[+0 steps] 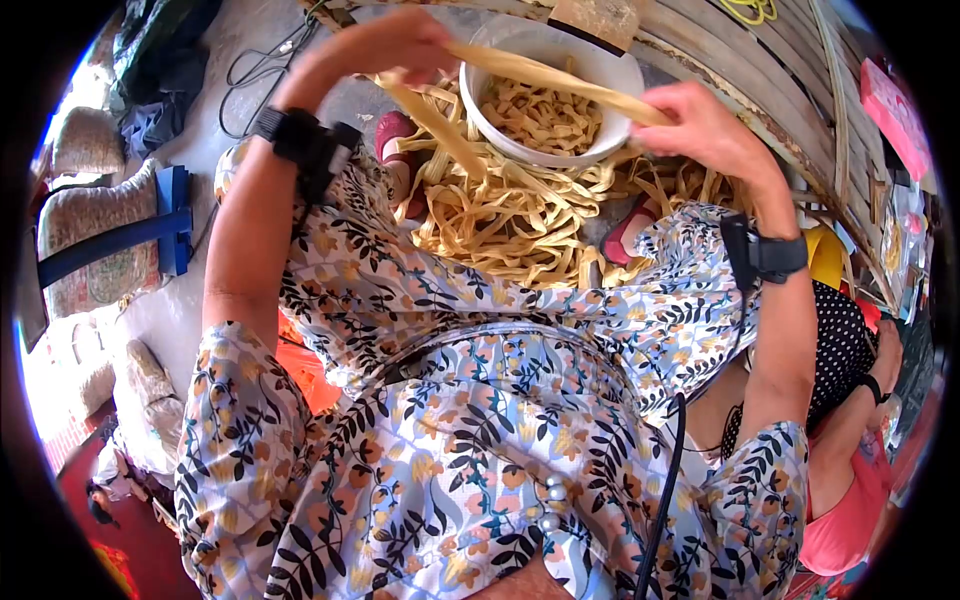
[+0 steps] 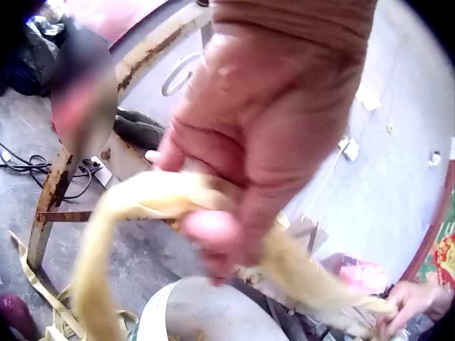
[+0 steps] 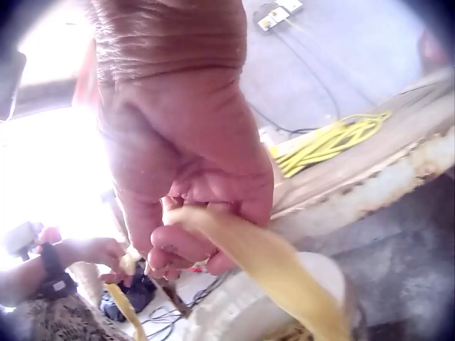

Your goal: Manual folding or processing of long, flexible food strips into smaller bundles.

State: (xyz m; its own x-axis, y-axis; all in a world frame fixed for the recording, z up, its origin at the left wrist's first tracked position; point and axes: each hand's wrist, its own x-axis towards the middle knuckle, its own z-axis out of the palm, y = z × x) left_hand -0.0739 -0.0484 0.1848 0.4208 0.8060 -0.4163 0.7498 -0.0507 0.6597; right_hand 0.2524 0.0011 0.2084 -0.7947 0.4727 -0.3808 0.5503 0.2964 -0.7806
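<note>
A pale yellow strip (image 1: 555, 78) is stretched between the two hands above a white bucket (image 1: 470, 100). The left hand (image 1: 400, 45) grips it, and a length hangs down from that hand; in the left wrist view the strip (image 2: 103, 263) passes through the curled fingers of the left hand (image 2: 263, 128). The right hand (image 1: 705, 125) pinches the other part of the strip; in the right wrist view the fingers of the right hand (image 3: 192, 156) curl round it. More yellow strips (image 1: 500, 225) lie heaped on the floor between the feet, and short pieces (image 1: 540, 115) fill part of the bucket.
A slatted rusty-edged frame (image 1: 720, 100) stands behind the bucket, with a brown block (image 1: 597, 20) by its rim. A blue metal piece (image 1: 172, 220) is at the left, with black cable (image 1: 262, 75) on the floor. Another person in pink (image 1: 845, 510) sits at the right.
</note>
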